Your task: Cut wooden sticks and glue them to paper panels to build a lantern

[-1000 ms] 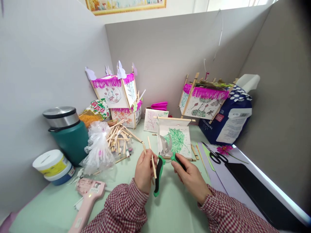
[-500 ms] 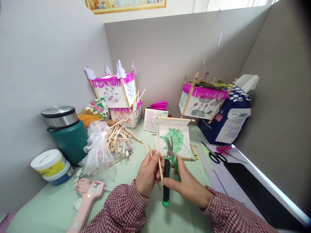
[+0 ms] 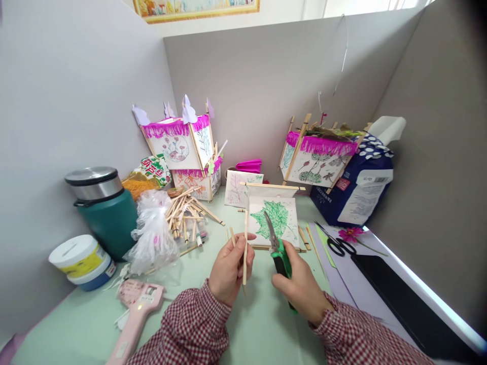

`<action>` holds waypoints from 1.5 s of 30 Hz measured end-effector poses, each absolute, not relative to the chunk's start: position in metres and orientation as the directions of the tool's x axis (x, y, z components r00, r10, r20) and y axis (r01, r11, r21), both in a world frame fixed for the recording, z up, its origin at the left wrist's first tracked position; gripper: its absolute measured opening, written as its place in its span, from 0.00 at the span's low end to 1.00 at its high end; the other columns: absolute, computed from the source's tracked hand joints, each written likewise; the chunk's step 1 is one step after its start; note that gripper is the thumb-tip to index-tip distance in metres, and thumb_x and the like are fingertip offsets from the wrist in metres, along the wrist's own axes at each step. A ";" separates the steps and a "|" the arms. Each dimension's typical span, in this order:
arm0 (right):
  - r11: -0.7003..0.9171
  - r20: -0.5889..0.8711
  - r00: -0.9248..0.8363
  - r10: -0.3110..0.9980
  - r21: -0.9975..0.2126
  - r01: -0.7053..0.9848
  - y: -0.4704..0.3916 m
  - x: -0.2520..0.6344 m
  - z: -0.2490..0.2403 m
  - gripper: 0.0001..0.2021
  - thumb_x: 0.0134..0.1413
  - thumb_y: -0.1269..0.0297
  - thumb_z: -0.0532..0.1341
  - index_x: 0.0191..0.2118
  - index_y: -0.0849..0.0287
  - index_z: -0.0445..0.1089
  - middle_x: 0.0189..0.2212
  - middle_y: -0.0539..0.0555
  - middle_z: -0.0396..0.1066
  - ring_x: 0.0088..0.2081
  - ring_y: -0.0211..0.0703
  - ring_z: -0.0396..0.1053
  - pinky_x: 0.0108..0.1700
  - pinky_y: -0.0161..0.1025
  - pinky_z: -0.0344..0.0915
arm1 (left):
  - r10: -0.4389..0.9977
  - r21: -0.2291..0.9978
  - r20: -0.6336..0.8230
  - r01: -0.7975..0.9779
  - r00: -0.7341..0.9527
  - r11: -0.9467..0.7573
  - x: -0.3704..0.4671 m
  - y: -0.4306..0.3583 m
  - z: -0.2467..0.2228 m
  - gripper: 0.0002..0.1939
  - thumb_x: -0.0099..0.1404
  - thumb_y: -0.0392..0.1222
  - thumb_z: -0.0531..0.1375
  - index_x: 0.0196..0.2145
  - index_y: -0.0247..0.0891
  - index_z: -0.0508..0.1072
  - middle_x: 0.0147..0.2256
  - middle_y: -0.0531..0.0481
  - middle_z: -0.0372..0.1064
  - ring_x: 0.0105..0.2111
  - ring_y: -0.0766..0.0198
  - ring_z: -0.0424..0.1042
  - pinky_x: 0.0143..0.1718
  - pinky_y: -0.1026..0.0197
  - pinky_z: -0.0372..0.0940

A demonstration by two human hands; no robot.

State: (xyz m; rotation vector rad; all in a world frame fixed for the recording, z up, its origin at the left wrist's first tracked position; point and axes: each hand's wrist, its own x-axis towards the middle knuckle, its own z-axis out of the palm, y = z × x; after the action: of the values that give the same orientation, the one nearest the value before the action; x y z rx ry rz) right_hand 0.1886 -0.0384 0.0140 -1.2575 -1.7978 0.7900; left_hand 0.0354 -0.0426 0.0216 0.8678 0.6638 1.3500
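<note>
Pinched in my left hand (image 3: 229, 266) are thin wooden sticks (image 3: 245, 256), one nearly upright and another leaning behind it. My right hand (image 3: 302, 279) is wrapped round green-and-black pruning shears (image 3: 280, 253). Their blades point up and away, close together, a short way right of the sticks and not touching them. Just beyond both hands lies a white panel (image 3: 253, 205) bearing a green leaf drawing, with wooden sticks along its edges. My right palm hides part of the shears' handles.
To the left stand a pink glue gun (image 3: 137, 314), a plastic bag (image 3: 154, 233), a teal flask (image 3: 106, 218) and a stick pile (image 3: 188, 210). Scissors (image 3: 340, 246) and a black slab (image 3: 403, 299) lie right. Paper lanterns (image 3: 177, 147) stand behind.
The shears have moved right, away from the sticks, and their blades have closed. My right fingers have wrapped further round the handles. The front stick in my left hand has turned more upright.
</note>
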 end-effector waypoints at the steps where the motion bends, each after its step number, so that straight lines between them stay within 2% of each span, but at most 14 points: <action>1: 0.354 0.303 -0.183 0.935 -0.789 0.502 -0.038 0.189 0.013 0.26 0.36 0.71 0.54 0.48 0.61 0.56 0.39 0.56 0.64 0.37 0.46 0.64 0.40 0.43 0.63 | 0.990 0.834 0.075 -0.552 0.119 0.004 0.035 -0.043 0.022 0.14 0.65 0.47 0.51 0.42 0.35 0.65 0.20 0.59 0.55 0.13 0.78 0.43 0.12 0.71 0.41; 5: 0.461 0.417 -0.227 0.880 -0.634 0.621 -0.036 0.191 0.010 0.26 0.38 0.69 0.54 0.49 0.63 0.56 0.41 0.59 0.63 0.41 0.51 0.63 0.40 0.45 0.62 | 0.993 0.823 0.072 -0.568 0.097 -0.004 0.034 -0.042 0.025 0.16 0.64 0.45 0.52 0.47 0.35 0.63 0.19 0.59 0.55 0.14 0.77 0.45 0.13 0.72 0.44; 9: 0.564 0.500 -0.314 0.807 -0.494 0.662 -0.037 0.192 0.009 0.29 0.37 0.69 0.55 0.51 0.62 0.55 0.42 0.60 0.62 0.44 0.53 0.61 0.45 0.48 0.60 | 0.994 0.787 0.064 -0.617 0.088 0.004 0.031 -0.042 0.028 0.17 0.63 0.45 0.54 0.47 0.35 0.63 0.18 0.60 0.53 0.12 0.77 0.42 0.11 0.72 0.41; 13: 0.624 0.531 -0.399 0.747 -0.357 0.695 -0.036 0.193 0.011 0.32 0.35 0.68 0.57 0.53 0.63 0.54 0.44 0.61 0.61 0.46 0.56 0.59 0.49 0.51 0.56 | 0.995 0.747 0.028 -0.664 0.094 0.041 0.027 -0.041 0.029 0.15 0.60 0.43 0.56 0.44 0.35 0.64 0.17 0.61 0.52 0.11 0.78 0.40 0.10 0.73 0.38; 16: 0.622 0.532 -0.412 0.740 -0.306 0.721 -0.033 0.196 0.012 0.34 0.35 0.67 0.58 0.54 0.62 0.54 0.45 0.61 0.61 0.46 0.58 0.58 0.48 0.53 0.55 | 0.995 0.734 0.014 -0.677 0.102 0.058 0.024 -0.040 0.029 0.14 0.60 0.41 0.56 0.43 0.34 0.65 0.16 0.62 0.51 0.11 0.78 0.38 0.10 0.73 0.38; 20: 0.608 0.506 -0.407 0.761 -0.336 0.720 -0.031 0.199 0.012 0.34 0.35 0.67 0.57 0.54 0.63 0.54 0.45 0.61 0.61 0.47 0.57 0.58 0.48 0.52 0.55 | 0.995 0.747 0.028 -0.664 0.096 0.044 0.025 -0.040 0.028 0.15 0.61 0.42 0.56 0.45 0.34 0.65 0.16 0.61 0.53 0.11 0.78 0.39 0.10 0.72 0.38; 26: 0.589 0.427 -0.408 0.807 -0.531 0.610 -0.041 0.188 0.013 0.31 0.34 0.71 0.55 0.51 0.59 0.56 0.42 0.57 0.62 0.44 0.51 0.61 0.46 0.47 0.59 | 0.997 0.832 0.033 -0.551 -0.071 -0.067 0.033 -0.042 0.026 0.23 0.60 0.46 0.57 0.51 0.38 0.61 0.20 0.59 0.58 0.14 0.77 0.49 0.14 0.73 0.47; 29: 0.574 0.399 -0.414 0.818 -0.596 0.561 -0.047 0.183 0.016 0.29 0.34 0.73 0.54 0.50 0.57 0.56 0.42 0.56 0.63 0.44 0.50 0.62 0.45 0.45 0.60 | 0.992 0.870 0.057 -0.482 -0.114 -0.106 0.034 -0.042 0.024 0.25 0.59 0.47 0.58 0.53 0.40 0.60 0.22 0.58 0.60 0.15 0.78 0.50 0.15 0.73 0.47; 33: 0.555 0.387 -0.399 0.831 -0.612 0.563 -0.049 0.180 0.018 0.30 0.35 0.73 0.55 0.51 0.57 0.56 0.42 0.57 0.63 0.44 0.51 0.61 0.46 0.45 0.60 | 0.987 0.910 0.060 -0.398 -0.150 -0.116 0.036 -0.043 0.024 0.29 0.58 0.48 0.59 0.56 0.42 0.58 0.24 0.57 0.61 0.15 0.78 0.50 0.15 0.72 0.47; 37: 0.555 0.396 -0.389 0.832 -0.609 0.567 -0.050 0.179 0.015 0.30 0.35 0.73 0.54 0.52 0.57 0.56 0.41 0.57 0.64 0.42 0.51 0.62 0.43 0.45 0.60 | 0.985 0.916 0.069 -0.381 -0.155 -0.124 0.039 -0.043 0.024 0.33 0.57 0.47 0.60 0.58 0.42 0.55 0.22 0.59 0.56 0.15 0.77 0.51 0.15 0.72 0.47; 45: 0.502 0.345 -0.364 0.865 -0.624 0.600 -0.055 0.173 0.013 0.20 0.36 0.72 0.54 0.41 0.59 0.60 0.33 0.54 0.64 0.33 0.46 0.62 0.35 0.41 0.60 | 0.982 0.914 0.091 -0.378 -0.168 -0.149 0.040 -0.042 0.019 0.33 0.58 0.47 0.59 0.59 0.45 0.53 0.22 0.60 0.53 0.16 0.77 0.51 0.15 0.72 0.48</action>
State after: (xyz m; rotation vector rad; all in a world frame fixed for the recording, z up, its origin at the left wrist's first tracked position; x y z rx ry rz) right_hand 0.1728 -0.0549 0.0134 -1.1953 -2.0954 0.5254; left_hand 0.0402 -0.0416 0.0187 0.9174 0.9463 1.5694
